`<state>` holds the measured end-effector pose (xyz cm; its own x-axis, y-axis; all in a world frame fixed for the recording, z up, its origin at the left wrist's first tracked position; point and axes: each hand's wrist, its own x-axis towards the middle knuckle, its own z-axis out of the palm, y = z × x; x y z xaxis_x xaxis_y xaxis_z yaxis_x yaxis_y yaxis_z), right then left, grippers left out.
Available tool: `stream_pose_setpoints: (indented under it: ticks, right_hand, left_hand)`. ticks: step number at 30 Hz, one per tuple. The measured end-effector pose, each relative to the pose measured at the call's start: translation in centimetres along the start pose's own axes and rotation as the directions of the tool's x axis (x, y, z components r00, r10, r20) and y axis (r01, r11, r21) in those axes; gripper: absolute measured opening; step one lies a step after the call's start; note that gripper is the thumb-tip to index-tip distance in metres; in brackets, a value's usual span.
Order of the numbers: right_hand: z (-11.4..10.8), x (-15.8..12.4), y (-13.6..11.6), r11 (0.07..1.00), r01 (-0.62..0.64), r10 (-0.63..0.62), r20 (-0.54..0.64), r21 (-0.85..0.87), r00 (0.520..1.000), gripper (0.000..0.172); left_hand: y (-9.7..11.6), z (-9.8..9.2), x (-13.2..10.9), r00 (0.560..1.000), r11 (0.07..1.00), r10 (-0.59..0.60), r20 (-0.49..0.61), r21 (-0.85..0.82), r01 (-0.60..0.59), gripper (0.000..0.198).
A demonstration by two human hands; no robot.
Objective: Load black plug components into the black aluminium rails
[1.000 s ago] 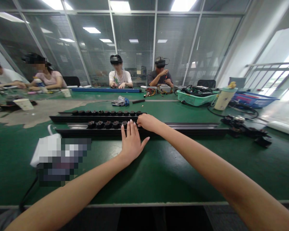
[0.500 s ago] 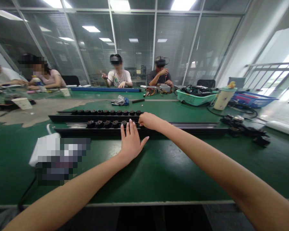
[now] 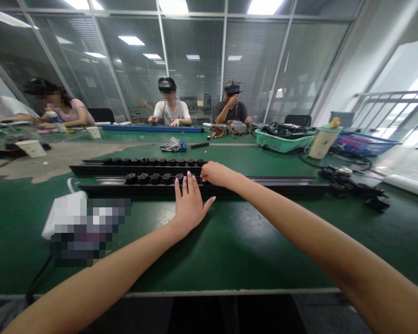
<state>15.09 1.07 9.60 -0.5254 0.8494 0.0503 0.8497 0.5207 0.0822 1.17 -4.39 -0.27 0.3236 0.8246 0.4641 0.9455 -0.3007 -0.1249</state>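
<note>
Two long black channel rails lie across the green table in front of me, a near rail (image 3: 264, 189) and a far rail (image 3: 90, 170). Small round black parts (image 3: 155, 178) sit in a row in the near rail's left half, and a similar row (image 3: 153, 162) fills the far one. My left hand (image 3: 189, 202) rests with its fingers spread flat, their tips over the near rail's front wall. Just right of those fingertips, my right hand (image 3: 218, 175) is closed at the near rail, fingers bent down into it. Whatever they pinch is hidden.
More black parts (image 3: 378, 202) are piled to the right. Beyond stand a green basket (image 3: 282, 143) of cables, a cream tumbler (image 3: 323, 143) and a blue basket (image 3: 372, 146). A white box-shaped item (image 3: 64, 213) lies at left. Several people sit across the table.
Both my hands stay in the same place at the near rail. Across the table, the person in white has lowered a raised hand to the tabletop.
</note>
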Motion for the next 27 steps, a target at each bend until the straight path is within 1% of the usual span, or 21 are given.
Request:
stream_pose_setpoints:
  ticks: [12,17,22,27]
  right_hand:
    - [0.4,0.4,0.6,1.000,0.017,-0.017,0.000,-0.006,1.000,0.025]
    - [0.3,0.0,0.8,1.000,0.013,-0.013,0.006,-0.003,1.000,0.025]
    - [0.0,-0.5,0.8,1.000,-0.001,0.001,0.013,-0.018,1.000,0.024]
    - [0.1,-0.8,1.1,1.000,-0.022,0.022,0.013,0.004,1.000,0.026]
  left_hand:
    - [0.0,0.0,0.0,1.000,0.999,-0.002,0.006,0.033,0.001,0.094]
    - [0.0,0.1,0.0,1.000,0.999,0.005,-0.020,0.042,-0.004,0.092]
    - [-0.1,0.0,0.0,1.000,1.000,0.004,-0.010,0.026,-0.004,0.093]
    - [-0.2,0.0,0.0,1.000,1.000,0.005,-0.010,0.004,-0.005,0.093]
